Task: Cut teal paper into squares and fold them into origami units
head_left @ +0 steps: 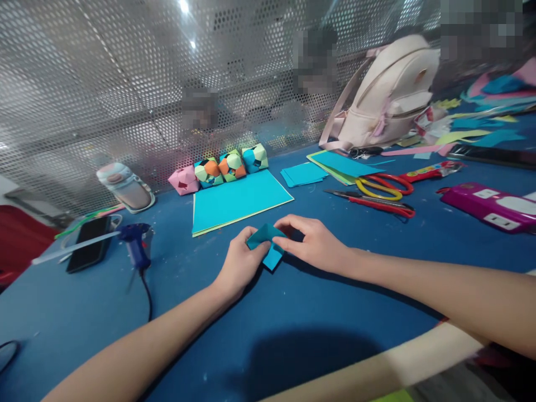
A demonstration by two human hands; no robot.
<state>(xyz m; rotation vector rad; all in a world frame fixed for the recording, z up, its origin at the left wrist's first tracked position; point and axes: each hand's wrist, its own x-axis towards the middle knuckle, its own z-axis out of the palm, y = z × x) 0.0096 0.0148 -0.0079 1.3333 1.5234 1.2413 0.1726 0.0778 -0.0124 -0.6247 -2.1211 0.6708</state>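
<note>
A small piece of blue paper, partly folded, is held between both hands just above the blue table. My left hand pinches its left side, the thumb lying across the paper. My right hand grips the right edge with thumb and fingers. One square flap points down toward me, while a darker part stands up behind. Some fingertips are hidden behind the paper. Just beyond the hands lies a stack of blue and pale green sheets.
Several folded paper balls line the back. Scissors, a utility knife, cut blue paper and a purple power strip lie right; a pink backpack stands behind. Left are a glue gun, phone and bottle.
</note>
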